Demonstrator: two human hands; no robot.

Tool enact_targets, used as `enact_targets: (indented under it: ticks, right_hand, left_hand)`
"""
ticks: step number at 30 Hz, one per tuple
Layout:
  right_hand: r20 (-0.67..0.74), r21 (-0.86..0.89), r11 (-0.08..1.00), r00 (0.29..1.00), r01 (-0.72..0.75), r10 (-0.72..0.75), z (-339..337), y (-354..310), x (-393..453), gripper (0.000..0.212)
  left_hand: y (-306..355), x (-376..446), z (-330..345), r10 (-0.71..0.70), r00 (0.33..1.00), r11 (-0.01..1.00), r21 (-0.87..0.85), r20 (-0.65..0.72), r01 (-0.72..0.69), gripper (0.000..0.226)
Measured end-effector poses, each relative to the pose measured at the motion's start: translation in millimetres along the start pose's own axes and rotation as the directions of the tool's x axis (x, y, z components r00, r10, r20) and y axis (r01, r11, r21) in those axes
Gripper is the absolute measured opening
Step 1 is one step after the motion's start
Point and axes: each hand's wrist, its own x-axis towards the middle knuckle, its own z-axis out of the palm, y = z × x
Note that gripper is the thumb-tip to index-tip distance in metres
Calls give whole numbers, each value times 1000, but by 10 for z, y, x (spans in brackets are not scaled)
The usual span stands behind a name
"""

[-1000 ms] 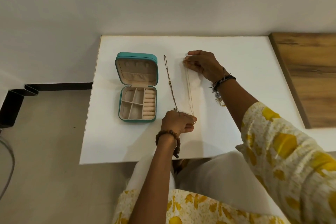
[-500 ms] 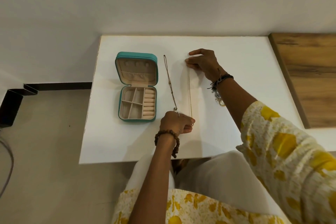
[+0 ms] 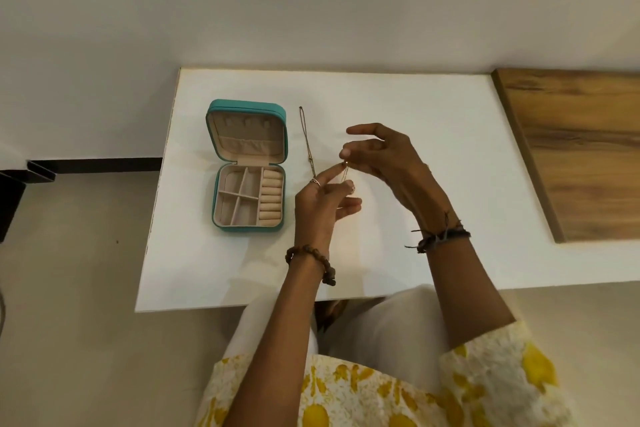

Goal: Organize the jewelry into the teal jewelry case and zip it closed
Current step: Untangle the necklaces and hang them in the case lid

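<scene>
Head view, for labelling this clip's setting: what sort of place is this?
Probably a plain room at home or a small studio: a white rectangular tabletop against a bare white wall, a wood-grain brown panel beside it, and a beige floor.

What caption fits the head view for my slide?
Both hands, left and right, pinch a thin gold chain above the table, beside the open case.

The fingers of both hands meet above the middle of the table, pinching a fine chain that hangs just below them. Just left of the fingers a second necklace lies on the table, running away from the person. Further left sits the open jewelry case, its lid propped behind the tray. Well right of the fingers lies a wooden board.
</scene>
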Motion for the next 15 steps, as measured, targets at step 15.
enact_targets:
  ticks: [15]
  right_hand:
    - [-34, -9, 1000, 999, -6, 5, 25, 15, -103, 36]
  left_hand:
    - [-46, 47, -53, 55, 997, 995, -80, -61, -60, 6]
